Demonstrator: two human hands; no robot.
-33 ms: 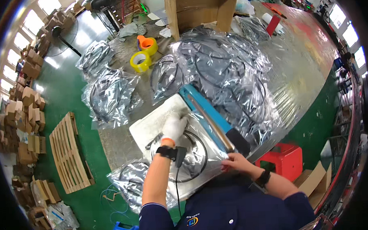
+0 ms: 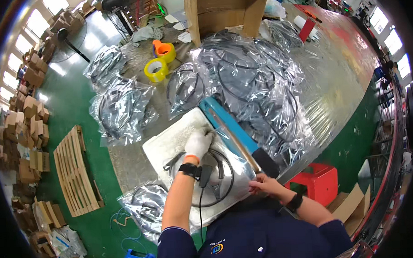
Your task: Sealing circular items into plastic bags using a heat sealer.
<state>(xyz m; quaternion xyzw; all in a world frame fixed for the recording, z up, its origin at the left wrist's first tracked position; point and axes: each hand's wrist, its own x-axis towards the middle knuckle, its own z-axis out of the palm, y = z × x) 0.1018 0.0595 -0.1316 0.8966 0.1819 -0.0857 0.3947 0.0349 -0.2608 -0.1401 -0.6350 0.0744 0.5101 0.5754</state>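
A clear plastic bag (image 2: 238, 184) with a coiled black cable (image 2: 232, 178) inside lies on a white pad (image 2: 159, 149). My left hand (image 2: 199, 143), in a white glove, rests over the bag's upper part with its fingers curled on the film; the fingertips are partly hidden. At the bag's right corner my bare right hand (image 2: 265, 185) pinches the plastic between thumb and fingers. The bag's far edge reaches a blue bar-type heat sealer (image 2: 234, 130), whose dark end sits close beyond my right hand.
Bagged cables (image 2: 255, 82) are heaped behind the sealer, with more at the left. Yellow tape rolls (image 2: 156, 70) and an open cardboard box (image 2: 221, 17) stand farther back. A red stool (image 2: 315, 184) is by the table's right edge, a wooden pallet (image 2: 78, 172) on the left floor.
My left hand and wrist have shifted slightly to the right over the bag. My right hand keeps its pinch on the corner. The whole view has moved a little.
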